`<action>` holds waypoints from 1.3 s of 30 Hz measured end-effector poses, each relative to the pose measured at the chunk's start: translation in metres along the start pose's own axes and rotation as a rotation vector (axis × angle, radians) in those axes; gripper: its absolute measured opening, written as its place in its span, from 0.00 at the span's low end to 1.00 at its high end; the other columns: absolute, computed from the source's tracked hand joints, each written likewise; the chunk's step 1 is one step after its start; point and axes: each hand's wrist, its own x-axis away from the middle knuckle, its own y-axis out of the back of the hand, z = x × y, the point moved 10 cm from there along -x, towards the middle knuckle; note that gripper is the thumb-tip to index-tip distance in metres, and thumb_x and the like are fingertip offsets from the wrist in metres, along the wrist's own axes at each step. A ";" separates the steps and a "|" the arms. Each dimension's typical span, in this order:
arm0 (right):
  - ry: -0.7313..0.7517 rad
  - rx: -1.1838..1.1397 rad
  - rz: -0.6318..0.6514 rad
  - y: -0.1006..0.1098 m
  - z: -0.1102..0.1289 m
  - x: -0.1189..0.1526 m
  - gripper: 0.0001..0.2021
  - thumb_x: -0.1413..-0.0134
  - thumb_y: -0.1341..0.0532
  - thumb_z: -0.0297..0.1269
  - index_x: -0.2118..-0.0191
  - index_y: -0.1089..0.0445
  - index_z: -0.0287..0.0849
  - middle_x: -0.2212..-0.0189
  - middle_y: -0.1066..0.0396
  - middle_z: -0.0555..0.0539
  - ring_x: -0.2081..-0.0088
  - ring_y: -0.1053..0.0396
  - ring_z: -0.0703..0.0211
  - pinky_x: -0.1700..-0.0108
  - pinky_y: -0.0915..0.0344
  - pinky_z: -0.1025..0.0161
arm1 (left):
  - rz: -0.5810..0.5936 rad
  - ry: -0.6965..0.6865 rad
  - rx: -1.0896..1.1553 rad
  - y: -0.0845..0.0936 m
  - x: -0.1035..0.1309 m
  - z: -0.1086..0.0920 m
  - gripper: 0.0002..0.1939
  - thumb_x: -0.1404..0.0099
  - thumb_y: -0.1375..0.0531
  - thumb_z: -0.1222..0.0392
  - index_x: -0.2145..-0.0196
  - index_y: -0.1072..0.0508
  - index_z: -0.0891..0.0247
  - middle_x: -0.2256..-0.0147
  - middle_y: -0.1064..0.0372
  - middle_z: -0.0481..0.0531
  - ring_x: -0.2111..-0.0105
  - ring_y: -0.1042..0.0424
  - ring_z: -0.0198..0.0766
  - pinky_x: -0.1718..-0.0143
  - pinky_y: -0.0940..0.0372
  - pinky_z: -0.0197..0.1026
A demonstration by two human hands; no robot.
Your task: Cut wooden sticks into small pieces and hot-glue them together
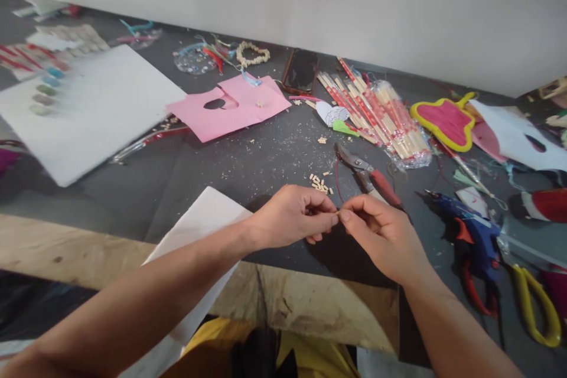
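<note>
My left hand (pixel 299 217) and my right hand (pixel 376 227) meet fingertip to fingertip above the front edge of the dark table. Each is closed in a pinch on a tiny pale piece (pixel 338 213) between them, mostly covered by the fingers. A thin red string (pixel 336 180) rises in a curve just behind the fingertips. Short cut wooden pieces (pixel 319 183) lie in a small pile behind my left hand. Pruning shears (pixel 372 177) with red handles rest behind my right hand.
Pink paper (pixel 248 103) with a hole, a phone (pixel 301 71) and wrapped chopsticks (pixel 376 112) lie farther back. At right are a blue glue gun (pixel 473 224) and yellow-handled scissors (pixel 538 307). White boards (pixel 97 106) lie left and under my left forearm.
</note>
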 end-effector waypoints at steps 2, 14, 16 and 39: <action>-0.009 -0.015 -0.015 0.002 -0.001 0.000 0.08 0.45 0.41 0.39 0.72 0.32 0.43 0.83 0.42 0.56 0.83 0.51 0.70 0.82 0.53 0.69 | 0.016 0.003 0.030 -0.002 0.000 0.000 0.05 0.42 0.40 0.62 0.71 0.28 0.68 0.78 0.34 0.43 0.80 0.33 0.25 0.79 0.35 0.28; -0.063 -0.177 0.009 0.003 -0.009 -0.005 0.11 0.43 0.43 0.41 0.73 0.33 0.43 0.80 0.37 0.54 0.76 0.40 0.66 0.73 0.44 0.67 | 0.087 0.034 0.217 -0.004 0.000 0.001 0.07 0.45 0.37 0.65 0.66 0.26 0.68 0.75 0.30 0.47 0.79 0.32 0.27 0.77 0.34 0.31; -0.064 -0.167 0.002 0.002 -0.009 -0.004 0.11 0.43 0.43 0.41 0.73 0.34 0.43 0.80 0.38 0.54 0.76 0.40 0.66 0.73 0.44 0.67 | 0.095 0.026 0.215 -0.005 0.000 0.001 0.08 0.45 0.37 0.64 0.66 0.26 0.69 0.75 0.30 0.47 0.79 0.32 0.27 0.77 0.33 0.31; -0.025 -0.120 -0.083 0.002 0.000 -0.004 0.11 0.44 0.44 0.41 0.74 0.35 0.42 0.81 0.37 0.53 0.78 0.41 0.67 0.76 0.43 0.68 | -0.028 0.015 0.145 0.000 -0.001 0.002 0.06 0.41 0.41 0.61 0.71 0.29 0.67 0.77 0.32 0.45 0.81 0.33 0.26 0.77 0.35 0.30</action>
